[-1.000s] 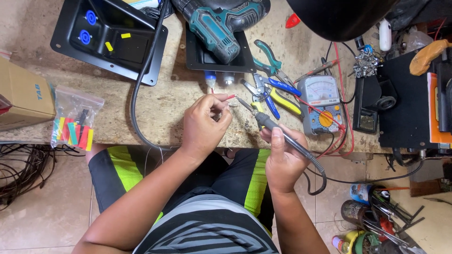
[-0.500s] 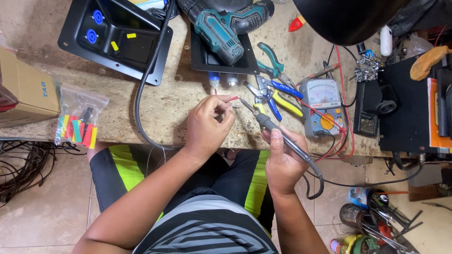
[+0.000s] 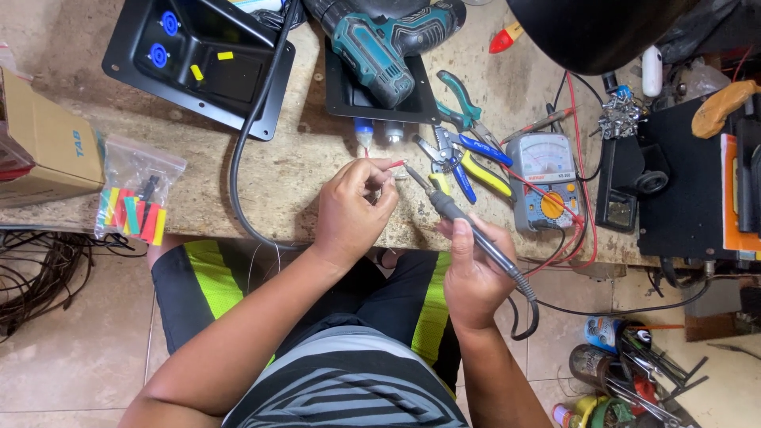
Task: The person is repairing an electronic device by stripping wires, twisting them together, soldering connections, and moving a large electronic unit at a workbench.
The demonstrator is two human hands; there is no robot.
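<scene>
The person sits at the edge of a worn stone-coloured table (image 3: 301, 170), both hands raised just over its near rim. The left hand (image 3: 349, 210) is curled closed, thumb and fingertips pinching a thin red wire (image 3: 394, 165) whose short bare end sticks out to the right. The right hand (image 3: 474, 273) is wrapped shut around the dark handle of a soldering iron (image 3: 456, 215), held like a pen, with its tip slanting up and left until it sits right beside the wire's end (whether the two actually touch, I cannot tell from here). The iron's black cord (image 3: 529, 309) loops down off the table's edge below the hand.

Just beyond the hands lies a cluster of pliers (image 3: 464, 154) with blue and yellow grips, and to their right a grey analog multimeter (image 3: 543, 181) with red leads trailing off it. Farther back a teal cordless drill (image 3: 384, 43) rests on a small black tray (image 3: 349, 99). To the left, a black panel (image 3: 198, 67) with two blue round sockets has a thick black cable (image 3: 246, 158) running from it toward the table edge. At the far left a clear bag (image 3: 135, 202) of coloured tubing pieces lies beside a cardboard box (image 3: 47, 147).
</scene>
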